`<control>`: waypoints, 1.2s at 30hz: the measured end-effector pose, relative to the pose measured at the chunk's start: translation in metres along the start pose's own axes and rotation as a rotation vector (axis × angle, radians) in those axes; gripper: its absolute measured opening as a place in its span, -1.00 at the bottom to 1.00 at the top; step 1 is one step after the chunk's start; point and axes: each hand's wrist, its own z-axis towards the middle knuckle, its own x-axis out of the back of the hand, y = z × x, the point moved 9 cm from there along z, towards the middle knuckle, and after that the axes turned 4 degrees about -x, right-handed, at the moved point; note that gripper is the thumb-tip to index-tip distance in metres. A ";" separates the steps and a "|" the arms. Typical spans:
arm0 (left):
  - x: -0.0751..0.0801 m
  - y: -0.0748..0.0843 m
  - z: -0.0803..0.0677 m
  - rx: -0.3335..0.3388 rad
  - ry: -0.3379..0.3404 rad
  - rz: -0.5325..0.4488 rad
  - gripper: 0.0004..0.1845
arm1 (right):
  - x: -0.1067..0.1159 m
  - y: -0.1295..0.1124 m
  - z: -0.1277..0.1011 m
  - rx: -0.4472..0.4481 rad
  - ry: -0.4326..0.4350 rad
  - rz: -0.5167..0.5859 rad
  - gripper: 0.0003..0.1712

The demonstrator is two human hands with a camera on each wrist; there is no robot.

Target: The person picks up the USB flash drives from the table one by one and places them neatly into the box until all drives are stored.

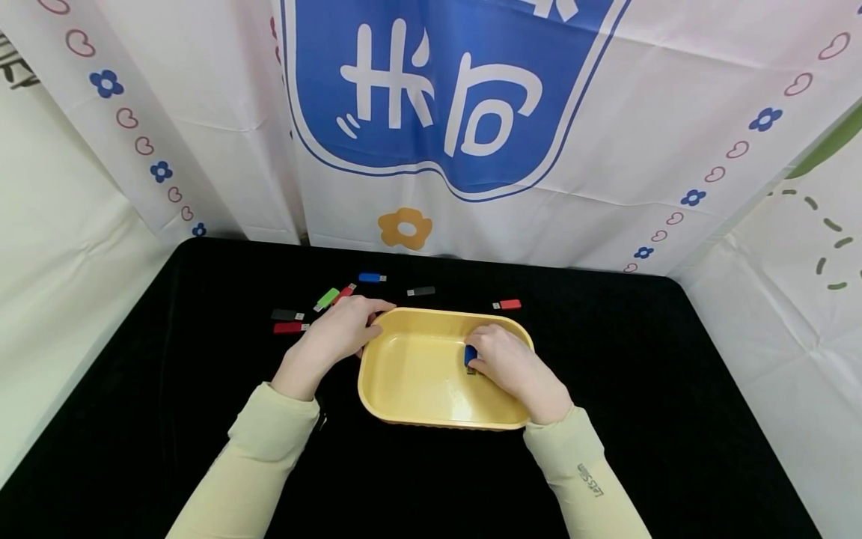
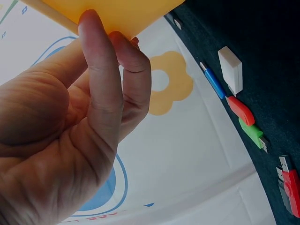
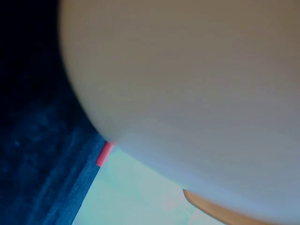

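Black tablecloth (image 1: pixel 673 419) under yellow tray (image 1: pixel 417 374), printed sheets (image 1: pixel 606 135) behind.

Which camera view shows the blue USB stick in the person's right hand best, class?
The head view: the blue USB stick shows plainly, pinched by the right hand inside the yellow tray. The left wrist view shows only other sticks on the cloth; the right wrist view is blurred, and the stick cannot be made out there.

The yellow tray (image 1: pixel 431 419) looks like smooth, faintly glossy plastic on the counter's (image 1: pixel 673 419) matt black cloth, with smooth plastic USB sticks (image 1: pixel 326 299) beyond the tray's far rim.
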 end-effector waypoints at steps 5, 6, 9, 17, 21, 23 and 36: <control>-0.001 0.000 0.000 0.001 -0.001 -0.004 -0.53 | 0.011 0.003 -0.003 -0.014 0.013 0.069 -0.79; -0.001 0.000 0.000 0.002 -0.002 -0.003 -0.53 | 0.015 0.005 -0.004 -0.024 0.021 0.090 -0.78; -0.001 0.000 0.000 0.005 -0.001 -0.004 -0.53 | 0.026 0.008 -0.008 -0.051 0.067 0.126 -0.74; -0.001 0.000 0.001 0.003 -0.001 -0.005 -0.53 | 0.054 0.030 -0.016 -0.119 0.253 0.174 -0.76; -0.001 -0.001 0.001 0.005 -0.003 -0.002 -0.53 | 0.064 0.048 -0.023 -0.168 0.318 0.214 -0.75; -0.001 0.000 0.002 0.004 -0.004 -0.001 -0.53 | 0.068 0.058 -0.026 -0.193 0.346 0.228 -0.74; -0.001 0.000 0.002 0.007 -0.001 -0.014 -0.53 | 0.055 0.109 -0.026 -0.343 0.292 0.241 -0.59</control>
